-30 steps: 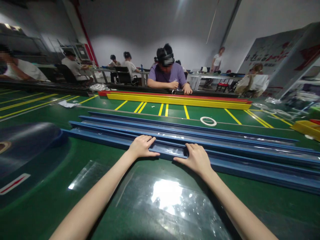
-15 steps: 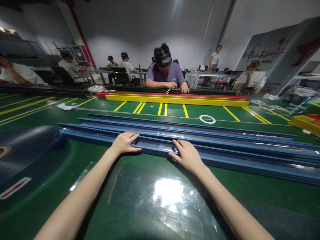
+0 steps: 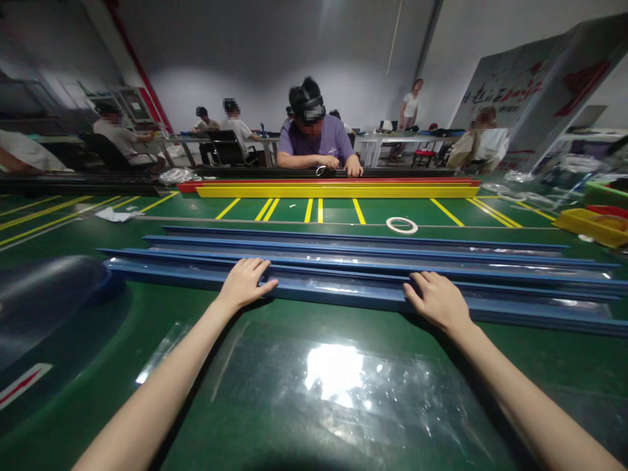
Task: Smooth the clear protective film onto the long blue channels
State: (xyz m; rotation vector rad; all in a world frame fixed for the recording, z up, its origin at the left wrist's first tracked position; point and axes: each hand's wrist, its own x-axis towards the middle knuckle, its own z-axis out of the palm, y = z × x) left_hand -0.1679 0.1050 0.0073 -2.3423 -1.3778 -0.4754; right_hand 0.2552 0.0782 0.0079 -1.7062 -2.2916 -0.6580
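Long blue profile strips (image 3: 343,288) lie side by side across the green table, with shiny clear film (image 3: 333,286) along the nearest one. My left hand (image 3: 244,282) rests on this nearest strip left of centre, fingers stretched over its ridge and thumb held apart, pointing right. Farther right on the same strip lies my right hand (image 3: 438,297), its fingers reaching over the ridge and its thumb spread. Both hands touch the strip without closing around it. Part of the strip is hidden under them.
A large roll of clear film (image 3: 49,301) sits at left. Loose film (image 3: 275,392) lies in front of me. Beyond the strips are a white tape ring (image 3: 401,226), yellow profiles (image 3: 338,190) and a co-worker (image 3: 318,140). Yellow bins (image 3: 591,226) stand at right.
My right hand has slid right along the nearest strip, widening the space between my hands. The left hand stays at about the same spot. The view has shifted slightly.
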